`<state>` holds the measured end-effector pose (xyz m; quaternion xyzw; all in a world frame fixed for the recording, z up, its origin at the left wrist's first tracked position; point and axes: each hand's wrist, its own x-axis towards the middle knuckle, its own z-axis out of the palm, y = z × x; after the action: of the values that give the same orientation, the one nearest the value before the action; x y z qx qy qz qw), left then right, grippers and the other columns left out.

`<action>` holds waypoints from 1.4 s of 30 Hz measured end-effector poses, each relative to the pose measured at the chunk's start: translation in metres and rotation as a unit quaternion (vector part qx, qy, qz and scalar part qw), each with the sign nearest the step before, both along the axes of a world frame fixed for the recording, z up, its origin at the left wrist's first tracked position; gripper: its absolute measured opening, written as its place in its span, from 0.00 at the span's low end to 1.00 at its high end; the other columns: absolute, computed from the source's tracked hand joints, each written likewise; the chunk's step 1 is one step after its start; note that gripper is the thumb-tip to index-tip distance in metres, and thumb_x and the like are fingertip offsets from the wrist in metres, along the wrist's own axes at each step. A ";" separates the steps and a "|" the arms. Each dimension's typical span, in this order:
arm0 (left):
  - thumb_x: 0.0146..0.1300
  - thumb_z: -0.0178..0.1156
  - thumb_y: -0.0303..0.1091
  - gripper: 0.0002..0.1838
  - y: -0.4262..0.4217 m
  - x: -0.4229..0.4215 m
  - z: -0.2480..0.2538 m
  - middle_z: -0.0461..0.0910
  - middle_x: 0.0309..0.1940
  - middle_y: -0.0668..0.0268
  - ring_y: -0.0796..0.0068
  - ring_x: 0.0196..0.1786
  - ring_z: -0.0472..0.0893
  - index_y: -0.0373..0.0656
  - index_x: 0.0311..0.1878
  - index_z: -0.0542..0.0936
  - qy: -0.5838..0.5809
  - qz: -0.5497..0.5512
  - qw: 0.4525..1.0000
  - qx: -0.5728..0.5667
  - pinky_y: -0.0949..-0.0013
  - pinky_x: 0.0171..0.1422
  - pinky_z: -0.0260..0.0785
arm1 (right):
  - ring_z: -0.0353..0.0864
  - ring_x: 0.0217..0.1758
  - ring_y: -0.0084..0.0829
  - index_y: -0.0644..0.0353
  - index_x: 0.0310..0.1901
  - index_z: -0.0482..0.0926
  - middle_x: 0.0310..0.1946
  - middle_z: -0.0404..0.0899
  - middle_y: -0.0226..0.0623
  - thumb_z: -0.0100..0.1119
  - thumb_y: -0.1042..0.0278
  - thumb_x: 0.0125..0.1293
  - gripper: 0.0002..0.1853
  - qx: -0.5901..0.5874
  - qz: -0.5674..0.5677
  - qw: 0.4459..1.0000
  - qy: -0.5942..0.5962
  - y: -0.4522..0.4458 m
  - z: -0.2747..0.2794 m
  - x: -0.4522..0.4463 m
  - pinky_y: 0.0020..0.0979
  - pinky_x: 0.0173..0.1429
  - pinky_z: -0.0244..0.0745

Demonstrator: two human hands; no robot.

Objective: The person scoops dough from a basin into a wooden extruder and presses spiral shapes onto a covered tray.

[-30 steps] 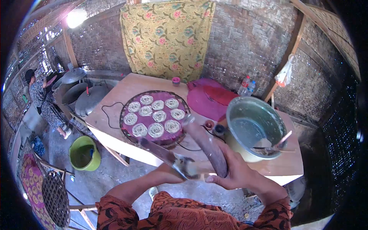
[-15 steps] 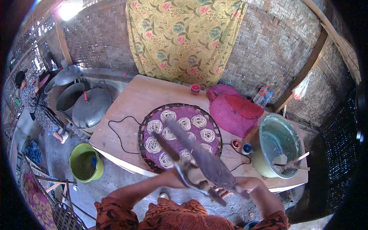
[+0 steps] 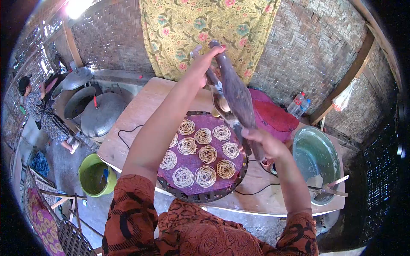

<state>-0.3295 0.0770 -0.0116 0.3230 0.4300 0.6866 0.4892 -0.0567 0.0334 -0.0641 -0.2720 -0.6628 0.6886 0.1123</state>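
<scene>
A two-handled wooden press [image 3: 236, 91] is held up in the air, slanted, over the far part of the table. My left hand [image 3: 208, 65] is closed round its upper end. My right hand [image 3: 268, 144] grips its lower end. Beneath it lies a round woven tray [image 3: 204, 197] lined with purple cloth [image 3: 195, 164]. Several coiled nests of pale strands, like noodles, rest on the cloth; one nest [image 3: 226, 169] near the right looks yellower. My left forearm hides part of the tray's left side.
On the table [image 3: 112, 147], a large green tub [image 3: 300, 187] stands right, with sticks in it. Pink cloths [image 3: 273, 115] and two bottles [image 3: 299, 104] are behind. A black cord [image 3: 256, 190] crosses the tabletop. A yellow-green bucket [image 3: 98, 187] and a person [image 3: 47, 113] near big pots are left.
The press has gone up and away from my body, with both hands lifted along with it. My left hand, hidden behind it before, now shows on the upper end.
</scene>
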 end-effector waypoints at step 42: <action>0.54 0.63 0.37 0.14 0.063 -0.060 -0.076 0.69 0.29 0.67 0.71 0.28 0.73 0.49 0.39 0.68 -0.051 0.092 0.994 0.028 0.63 0.32 0.72 | 0.77 0.22 0.27 0.62 0.39 0.77 0.26 0.78 0.35 0.55 0.46 0.61 0.22 -0.035 -0.034 0.999 -0.025 0.082 -0.051 -0.068 0.26 0.25 0.73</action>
<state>-0.3894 0.1405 -0.0879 0.2603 0.4128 0.7562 0.4358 -0.1244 0.1157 -0.1151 -0.3148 -0.6314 0.7002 0.1094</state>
